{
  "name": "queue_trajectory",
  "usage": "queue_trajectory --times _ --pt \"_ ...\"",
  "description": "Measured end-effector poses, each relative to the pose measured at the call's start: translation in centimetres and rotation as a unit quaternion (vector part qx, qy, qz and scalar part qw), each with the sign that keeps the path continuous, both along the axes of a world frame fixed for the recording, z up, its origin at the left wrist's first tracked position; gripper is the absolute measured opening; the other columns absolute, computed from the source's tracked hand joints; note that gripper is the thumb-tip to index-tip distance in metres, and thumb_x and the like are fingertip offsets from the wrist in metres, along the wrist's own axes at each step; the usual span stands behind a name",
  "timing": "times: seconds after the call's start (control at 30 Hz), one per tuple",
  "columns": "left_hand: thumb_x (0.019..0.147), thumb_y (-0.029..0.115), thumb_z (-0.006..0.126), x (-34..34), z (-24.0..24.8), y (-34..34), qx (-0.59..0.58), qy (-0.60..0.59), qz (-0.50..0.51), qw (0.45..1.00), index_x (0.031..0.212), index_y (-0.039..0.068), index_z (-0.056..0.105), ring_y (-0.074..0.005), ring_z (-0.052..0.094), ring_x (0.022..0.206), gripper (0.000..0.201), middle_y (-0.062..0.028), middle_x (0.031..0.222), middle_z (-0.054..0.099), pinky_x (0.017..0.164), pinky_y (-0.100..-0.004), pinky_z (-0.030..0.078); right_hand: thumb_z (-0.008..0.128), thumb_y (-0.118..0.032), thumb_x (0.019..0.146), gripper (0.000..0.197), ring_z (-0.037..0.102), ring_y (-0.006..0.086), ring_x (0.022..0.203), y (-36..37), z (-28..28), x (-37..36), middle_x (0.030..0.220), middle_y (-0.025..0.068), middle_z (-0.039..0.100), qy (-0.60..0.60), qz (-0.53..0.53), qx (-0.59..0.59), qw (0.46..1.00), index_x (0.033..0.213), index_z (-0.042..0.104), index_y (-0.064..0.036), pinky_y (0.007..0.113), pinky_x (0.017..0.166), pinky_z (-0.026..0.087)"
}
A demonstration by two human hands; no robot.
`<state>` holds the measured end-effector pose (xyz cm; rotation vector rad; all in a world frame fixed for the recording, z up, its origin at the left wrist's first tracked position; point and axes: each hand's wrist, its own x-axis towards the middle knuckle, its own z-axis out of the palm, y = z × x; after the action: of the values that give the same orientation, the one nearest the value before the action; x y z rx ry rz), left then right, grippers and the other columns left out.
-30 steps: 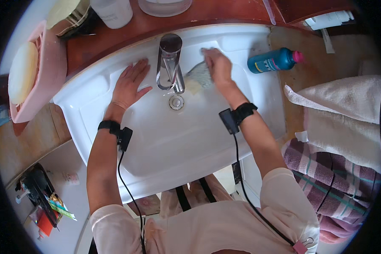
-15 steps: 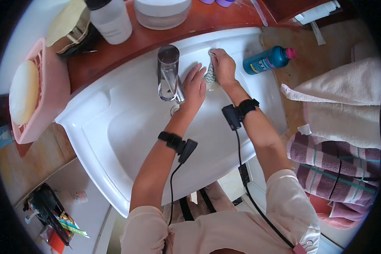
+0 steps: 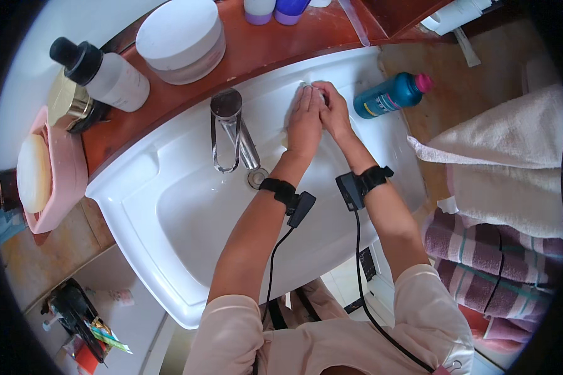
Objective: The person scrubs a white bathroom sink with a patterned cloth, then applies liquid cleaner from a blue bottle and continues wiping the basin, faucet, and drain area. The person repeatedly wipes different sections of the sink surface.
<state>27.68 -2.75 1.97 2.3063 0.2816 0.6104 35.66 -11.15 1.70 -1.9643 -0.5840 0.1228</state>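
At the back ledge of the white washbasin (image 3: 187, 212), my two hands press together around a small zigzag-patterned cloth. Only a pale scrap of the cloth (image 3: 306, 85) shows past the fingertips; the rest is hidden. My left hand (image 3: 304, 125) has its fingers close together over the cloth, against the right. With bent fingers, my right hand (image 3: 335, 114) grips the cloth from the other side. Left of my hands stands the chrome faucet (image 3: 230, 125), its spout over the drain. A teal bottle with a pink cap (image 3: 388, 97) lies on the basin's right rim.
A reddish-brown shelf (image 3: 256, 44) behind the basin carries a white round jar (image 3: 180, 44), a pump bottle (image 3: 116, 81) and purple-based containers. A pink soap dish (image 3: 69, 169) with a soap bar sits at left. Towels (image 3: 494, 175) hang at right. Cables trail from my wrist straps.
My left hand has moved right and forward from beside the faucet to meet my right hand. The cloth, largely visible before, is now mostly covered. The view has shifted a little.
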Motion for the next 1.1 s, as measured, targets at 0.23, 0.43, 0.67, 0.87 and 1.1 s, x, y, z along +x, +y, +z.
queue_trajectory --times 0.23,0.43,0.67,0.87,1.1 --pt "0.085 0.004 0.061 0.4 -0.3 -1.1 -0.008 -0.042 0.060 0.997 0.132 -0.005 0.052 -0.0389 0.040 0.137 0.049 -0.0236 0.147 0.043 0.114 -0.0442 0.034 0.061 -0.007 0.090 0.009 0.062 0.0243 0.074 -1.0 0.6 -1.3 0.087 0.0122 0.062 -0.090 -0.041 -0.002 0.995 0.097 0.065 -0.0017 0.032 0.069 0.050" --pt "0.077 -0.004 0.061 -2.1 0.3 -0.2 -0.065 -0.013 0.089 0.994 0.128 0.000 0.056 -0.0402 0.051 0.125 0.052 -0.0224 0.139 0.049 0.104 -0.0424 0.045 0.061 -0.004 0.091 0.006 0.063 0.0271 0.077 -1.5 0.9 0.2 0.091 0.0136 0.062 -0.182 -0.031 -0.060 0.981 0.093 0.066 -0.0006 0.032 0.069 0.050" --pt "0.083 0.000 0.056 1.8 -0.2 0.3 -0.089 -0.127 0.215 0.964 0.121 -0.001 0.062 -0.0401 0.060 0.109 0.039 -0.0208 0.121 0.061 0.095 -0.0432 0.049 0.059 -0.003 0.089 0.004 0.061 0.0285 0.073 -1.8 0.4 0.3 0.088 0.0134 0.060 -0.177 -0.022 -0.040 0.983 0.089 0.063 -0.0012 0.033 0.066 0.050" --pt "0.082 0.006 0.061 0.9 -0.9 -1.0 0.012 -0.052 0.136 0.989 0.121 -0.001 0.061 -0.0358 0.059 0.119 0.039 -0.0196 0.127 0.061 0.100 -0.0423 0.049 0.058 -0.001 0.087 0.003 0.060 0.0304 0.072 -1.5 0.7 0.6 0.087 0.0136 0.059 -0.206 -0.013 -0.033 0.978 0.087 0.061 -0.0021 0.034 0.064 0.049" --pt "0.086 0.007 0.058 -0.3 -0.7 0.7 -0.021 -0.043 0.115 0.992 0.114 0.002 0.066 -0.0322 0.060 0.119 0.030 -0.0175 0.127 0.063 0.100 -0.0394 0.049 0.058 -0.004 0.087 0.003 0.060 0.0299 0.069 -1.2 1.0 0.2 0.084 0.0133 0.058 -0.195 -0.014 -0.039 0.980 0.086 0.060 -0.0029 0.034 0.059 0.049"
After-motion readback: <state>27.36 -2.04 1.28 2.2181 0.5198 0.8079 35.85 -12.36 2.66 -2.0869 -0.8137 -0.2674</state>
